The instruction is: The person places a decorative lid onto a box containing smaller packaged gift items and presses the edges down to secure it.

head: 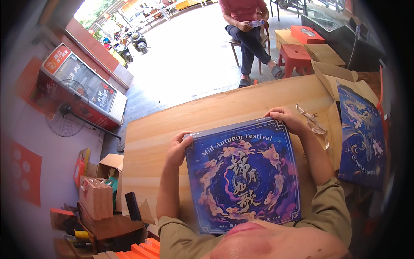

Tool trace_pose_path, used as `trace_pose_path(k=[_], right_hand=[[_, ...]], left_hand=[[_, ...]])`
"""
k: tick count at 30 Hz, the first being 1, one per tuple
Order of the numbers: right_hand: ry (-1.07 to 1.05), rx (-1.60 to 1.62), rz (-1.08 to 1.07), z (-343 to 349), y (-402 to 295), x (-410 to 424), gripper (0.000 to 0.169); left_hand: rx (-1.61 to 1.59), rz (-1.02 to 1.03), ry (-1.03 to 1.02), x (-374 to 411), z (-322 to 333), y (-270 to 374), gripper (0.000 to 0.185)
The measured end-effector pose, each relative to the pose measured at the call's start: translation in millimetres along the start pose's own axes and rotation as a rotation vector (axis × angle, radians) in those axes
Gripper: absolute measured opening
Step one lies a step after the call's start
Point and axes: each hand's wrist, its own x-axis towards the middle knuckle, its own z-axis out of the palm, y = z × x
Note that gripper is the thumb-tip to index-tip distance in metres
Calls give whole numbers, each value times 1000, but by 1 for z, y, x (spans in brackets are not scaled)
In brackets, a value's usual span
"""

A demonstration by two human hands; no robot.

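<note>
A square blue and purple Mid-Autumn Festival gift box [245, 178], printed with a ring of rabbits, is held close to my body above the wooden table [161, 116]. My left hand [179, 145] grips its far left corner, thumb on the printed face. At the far right corner, my right hand [286, 119] holds the edge, with its fingers over the side. The near edge of the box is partly hidden by my face. Right of my right forearm stands an opened cardboard box [333, 126], with a blue printed festival bag or box [362, 139] against it.
Torn packing strips [313, 123] lie by the cardboard box. A phone [132, 205] is at the table's left edge. Paper bags [95, 197], a standing fan [66, 108] and a drinks fridge [84, 87] are left. Beyond the table, a person [245, 29] sits holding a bottle, beside a red stool [294, 58].
</note>
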Motion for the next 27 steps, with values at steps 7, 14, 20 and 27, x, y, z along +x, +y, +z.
trace_pose_path(k=[7, 14, 20, 27], right_hand=[[8, 33, 16, -2, 6, 2, 27], [47, 40, 32, 1, 3, 0, 27], [73, 65, 30, 2, 6, 1, 30], [57, -53, -39, 5, -2, -5, 35]], left_hand=[[-93, -75, 32, 6, 3, -2, 25], [-119, -107, 36, 3, 6, 0, 27], [-110, -100, 16, 5, -1, -7, 24], [253, -60, 47, 3, -1, -1, 31]])
